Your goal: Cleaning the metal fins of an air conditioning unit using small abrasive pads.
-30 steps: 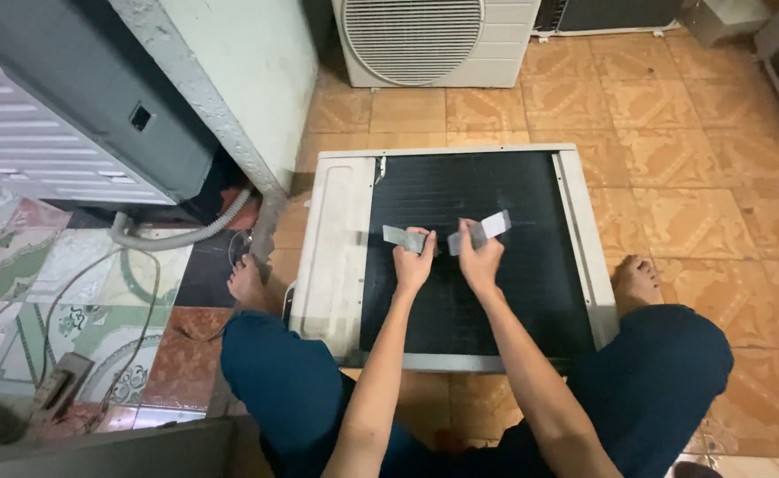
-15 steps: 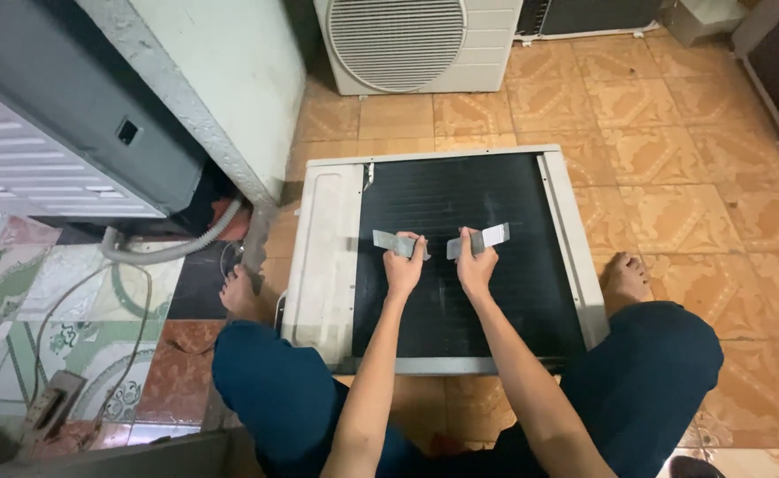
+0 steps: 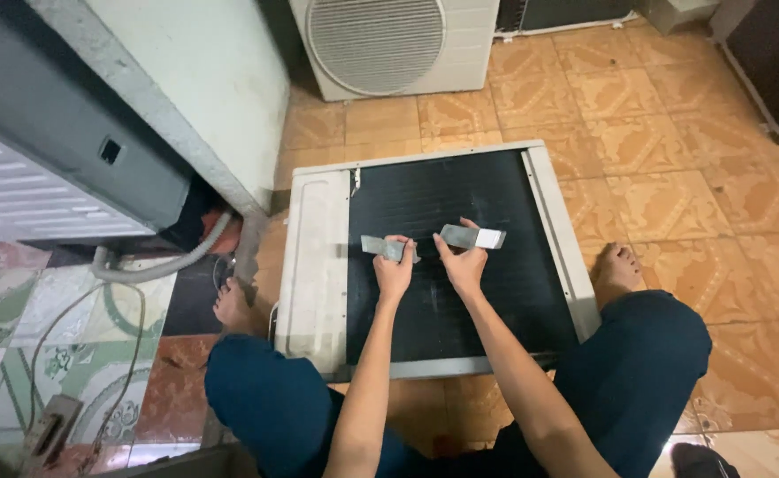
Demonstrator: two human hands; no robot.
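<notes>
An air-conditioner unit (image 3: pixel 318 265) lies flat on the floor between my knees, its black finned coil (image 3: pixel 487 292) facing up. My left hand (image 3: pixel 394 270) pinches one end of a flat grey metal strip (image 3: pixel 379 248) that points left over the coil. My right hand (image 3: pixel 462 264) grips a second grey metal strip (image 3: pixel 473 237) that points right. The two hands are close together above the middle of the coil, thumbs nearly touching.
A white outdoor unit with a round fan grille (image 3: pixel 380 40) stands behind. A large grey appliance (image 3: pixel 71 168) leans at the left, with a grey hose (image 3: pixel 159 265) and cable beneath it. My bare feet (image 3: pixel 230 305) rest on orange tiles either side.
The view has shifted slightly, so the unit sits a little lower. My hands stay together on the two strips, with little movement between them.
</notes>
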